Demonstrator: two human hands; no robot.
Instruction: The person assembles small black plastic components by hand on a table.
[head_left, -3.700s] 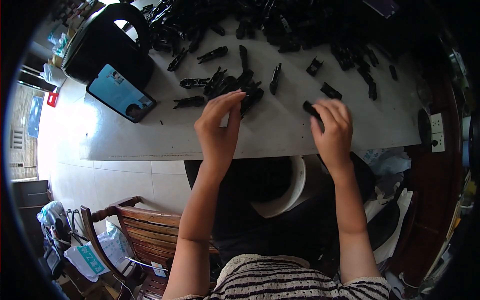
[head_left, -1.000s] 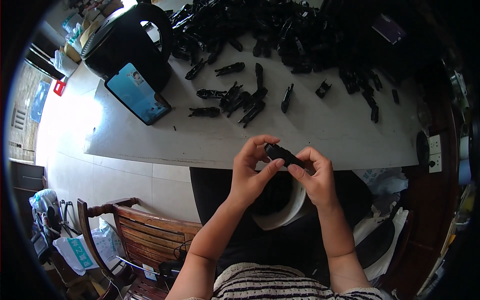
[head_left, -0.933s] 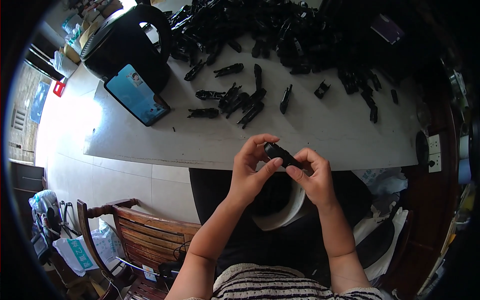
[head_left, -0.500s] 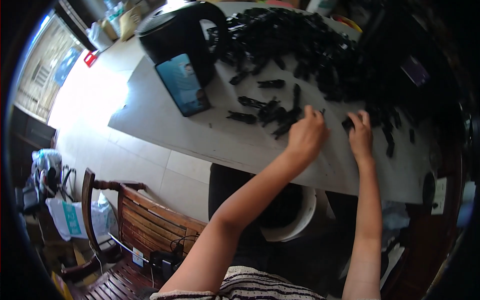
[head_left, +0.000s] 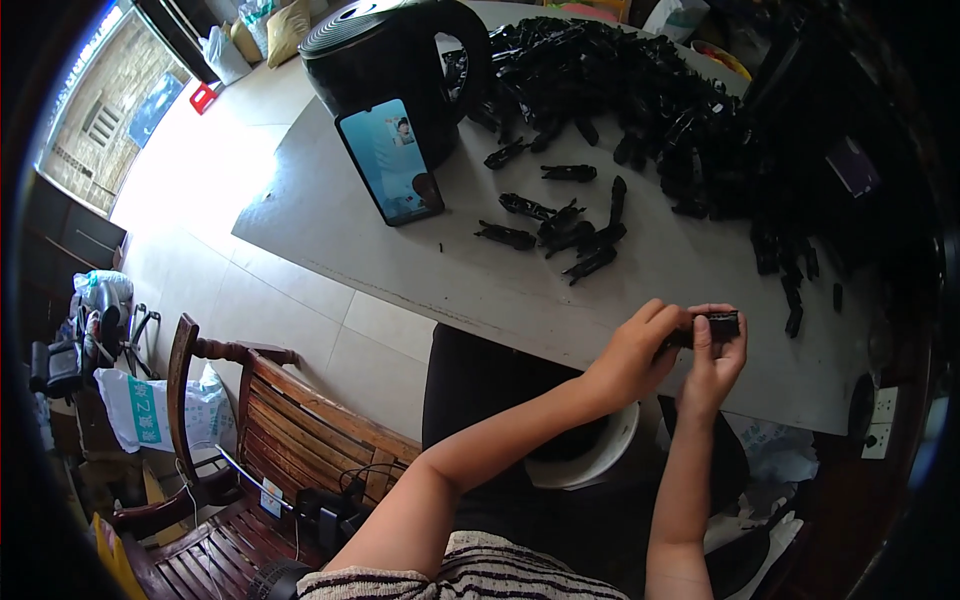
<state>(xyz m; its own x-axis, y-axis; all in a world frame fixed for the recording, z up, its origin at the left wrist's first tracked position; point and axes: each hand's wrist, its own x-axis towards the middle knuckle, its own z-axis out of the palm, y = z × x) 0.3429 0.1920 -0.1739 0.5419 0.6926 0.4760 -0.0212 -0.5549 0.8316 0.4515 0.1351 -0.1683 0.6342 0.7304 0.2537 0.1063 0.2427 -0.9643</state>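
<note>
Close over the table's front edge, my two hands have come together around a small black plastic part (head_left: 722, 323). My right hand (head_left: 712, 368) grips it between thumb and fingers. The fingers of my left hand (head_left: 640, 350) are closed at its left end and hide that end. Several similar dark pieces (head_left: 567, 236) lie loose on the grey tabletop (head_left: 440, 285), beyond my left hand. Behind them spreads a large heap of black plastic parts (head_left: 600, 75), trailing down along the right side.
A phone (head_left: 393, 165) with a lit screen leans against a black kettle (head_left: 385, 65) at the back left. Below the table edge stands a white bucket (head_left: 610, 455). A wooden chair (head_left: 300, 400) is on the left, and a wall socket (head_left: 880, 420) on the right.
Both hands have drawn back from the loose pieces toward the table's front edge and met. A black plastic part now shows between them. The view has shifted slightly.
</note>
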